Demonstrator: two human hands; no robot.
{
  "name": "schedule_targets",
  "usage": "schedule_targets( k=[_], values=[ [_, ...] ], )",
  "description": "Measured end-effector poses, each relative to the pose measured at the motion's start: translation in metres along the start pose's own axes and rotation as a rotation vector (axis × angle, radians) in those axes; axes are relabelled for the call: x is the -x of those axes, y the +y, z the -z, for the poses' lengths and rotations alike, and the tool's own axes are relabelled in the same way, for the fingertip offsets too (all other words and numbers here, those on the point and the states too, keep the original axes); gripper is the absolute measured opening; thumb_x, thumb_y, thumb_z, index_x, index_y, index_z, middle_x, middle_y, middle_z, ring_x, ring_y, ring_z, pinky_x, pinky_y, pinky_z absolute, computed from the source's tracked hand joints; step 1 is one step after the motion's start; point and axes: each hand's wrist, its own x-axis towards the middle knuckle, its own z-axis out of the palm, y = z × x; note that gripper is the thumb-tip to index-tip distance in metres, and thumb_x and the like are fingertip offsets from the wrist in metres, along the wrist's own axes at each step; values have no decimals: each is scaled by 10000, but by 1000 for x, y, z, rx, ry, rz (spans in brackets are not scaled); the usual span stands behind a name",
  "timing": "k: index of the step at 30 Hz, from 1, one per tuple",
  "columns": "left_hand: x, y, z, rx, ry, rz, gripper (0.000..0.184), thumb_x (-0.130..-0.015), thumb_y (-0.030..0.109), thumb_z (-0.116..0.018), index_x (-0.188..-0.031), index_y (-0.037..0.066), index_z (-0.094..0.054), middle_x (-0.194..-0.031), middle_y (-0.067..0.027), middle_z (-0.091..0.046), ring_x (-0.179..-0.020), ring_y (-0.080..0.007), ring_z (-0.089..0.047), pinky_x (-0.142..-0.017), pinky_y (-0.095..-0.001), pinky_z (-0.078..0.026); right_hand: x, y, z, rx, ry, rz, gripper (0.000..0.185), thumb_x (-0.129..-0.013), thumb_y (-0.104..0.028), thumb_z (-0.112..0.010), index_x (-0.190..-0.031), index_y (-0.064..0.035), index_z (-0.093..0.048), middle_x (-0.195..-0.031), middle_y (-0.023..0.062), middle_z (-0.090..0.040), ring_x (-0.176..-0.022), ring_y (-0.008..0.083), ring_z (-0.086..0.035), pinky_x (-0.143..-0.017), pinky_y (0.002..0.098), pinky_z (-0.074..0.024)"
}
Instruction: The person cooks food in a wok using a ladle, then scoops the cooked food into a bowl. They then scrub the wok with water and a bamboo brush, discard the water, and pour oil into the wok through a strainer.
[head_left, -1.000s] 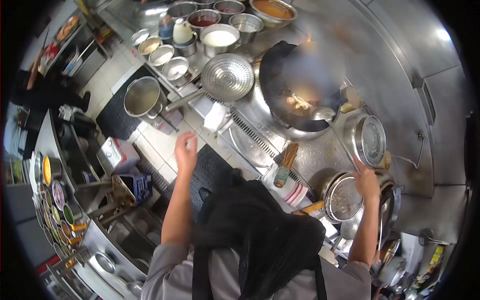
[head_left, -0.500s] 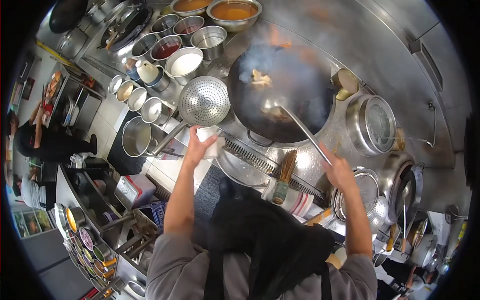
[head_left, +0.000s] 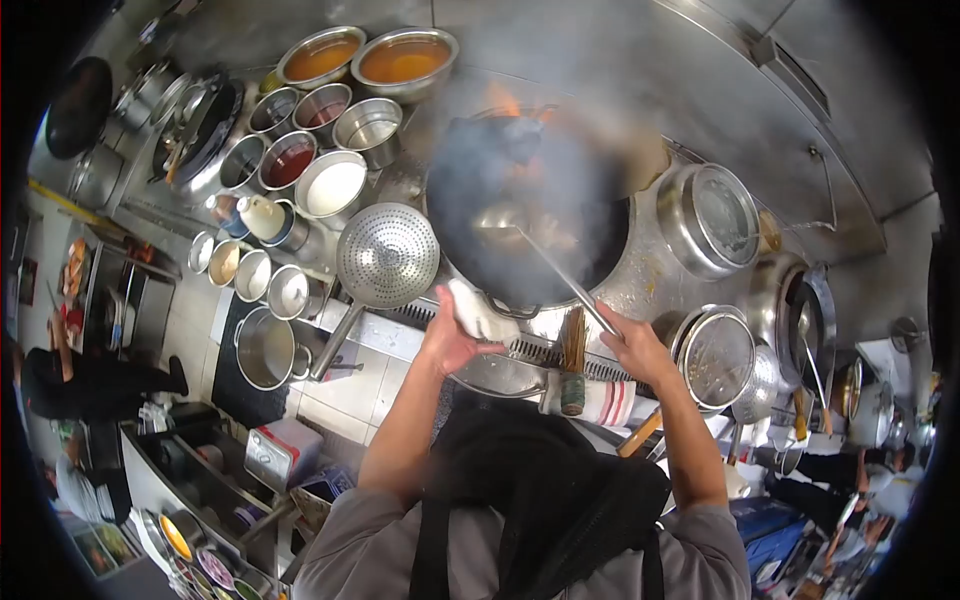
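My right hand (head_left: 636,346) is closed round the handle of a long metal ladle (head_left: 560,270). The ladle's bowl sits inside a black wok (head_left: 600,262), where smoke blurs the food (head_left: 545,230). My left hand (head_left: 452,335) has a folded white cloth (head_left: 482,312) against its palm, at the wok's near rim by the loop handle (head_left: 512,308). Its thumb sticks out to the right, and the cloth hides part of the grip. Left of the wok lies a round perforated strainer (head_left: 388,255), its handle pointing toward me.
Flames (head_left: 503,100) rise behind the wok. Metal pots of sauces (head_left: 288,162) and two bowls of orange liquid (head_left: 405,62) stand at the back left. A bamboo brush (head_left: 573,365) and striped towel (head_left: 610,402) lie near me. Mesh strainers (head_left: 718,360) rest at right. Other people are at both sides.
My left hand has moved right with the cloth, from beside the strainer to the wok's near rim. The ladle has shifted within the wok, and thicker smoke covers the food. The camera view has shifted.
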Motion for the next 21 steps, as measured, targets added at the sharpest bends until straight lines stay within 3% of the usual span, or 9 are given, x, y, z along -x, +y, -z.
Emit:
schedule_targets(
  k=[3,4,7,8,13,15,17,19,21],
  values=[
    [-19,-16,-22,-181,39,83,702,-1018,650,-398,-1492,136,-341,-1486,-163,-466,-1300,-415,-534,-962,-740,-455,40,-16,13,8,135,27,512,-936,-118,-661,-1438,-112,-563,-1099,305,-686,-1008,484,-656,-877,490,-535],
    [-22,-18,-36,-214,101,-2,516,-1028,437,-585,-1366,66,-462,-1316,-162,-585,-1144,-349,-638,-881,-603,-562,51,-5,13,33,186,4,530,-936,-126,-662,-1453,-127,-544,-1056,297,-692,-947,486,-665,-823,506,-548],
    [-70,-33,-8,-192,151,-83,312,-974,191,-683,-1191,7,-556,-1102,-134,-662,-966,-293,-695,-789,-467,-599,62,28,20,285,287,-195,550,-946,-140,-652,-1477,-150,-511,-996,293,-689,-886,491,-664,-766,527,-545],
    [-76,-32,-11,-94,196,-53,212,-918,34,-672,-1102,-27,-588,-987,-129,-681,-899,-282,-713,-756,-405,-602,63,35,22,343,289,-196,560,-955,-153,-641,-1492,-171,-485,-969,295,-680,-861,500,-657,-752,545,-535],
    [-81,-46,-4,-123,200,-52,213,-924,29,-645,-1128,9,-587,-1002,-136,-675,-897,-291,-714,-731,-410,-607,107,-15,-13,206,322,-109,536,-951,-159,-654,-1468,-166,-515,-987,316,-681,-879,509,-657,-770,548,-530],
    [-68,-54,-24,-120,190,-299,193,-925,11,-617,-1113,31,-579,-974,-117,-673,-875,-293,-715,-729,-420,-613,117,-17,-22,174,411,13,527,-952,-159,-656,-1461,-142,-523,-1014,327,-682,-909,512,-659,-782,542,-531],
    [-85,-62,6,-67,150,-136,223,-925,-7,-567,-1147,17,-562,-1005,-125,-663,-888,-290,-716,-759,-439,-620,139,-54,-16,114,275,-157,510,-960,-164,-652,-1445,-69,-526,-1070,336,-671,-967,495,-667,-818,530,-527],
    [-50,-44,-35,-215,187,-137,245,-928,-5,-538,-1172,0,-557,-1037,-141,-666,-916,-286,-718,-791,-437,-618,131,-71,14,57,162,-285,499,-965,-162,-649,-1434,-41,-530,-1068,331,-672,-973,483,-672,-828,527,-522],
    [1,-55,-37,-175,178,-212,234,-932,9,-540,-1165,-5,-562,-1042,-153,-672,-928,-287,-720,-802,-428,-616,165,-71,55,31,68,-184,498,-984,-169,-636,-1462,-88,-521,-970,284,-694,-883,443,-684,-798,488,-519]
  ],
)
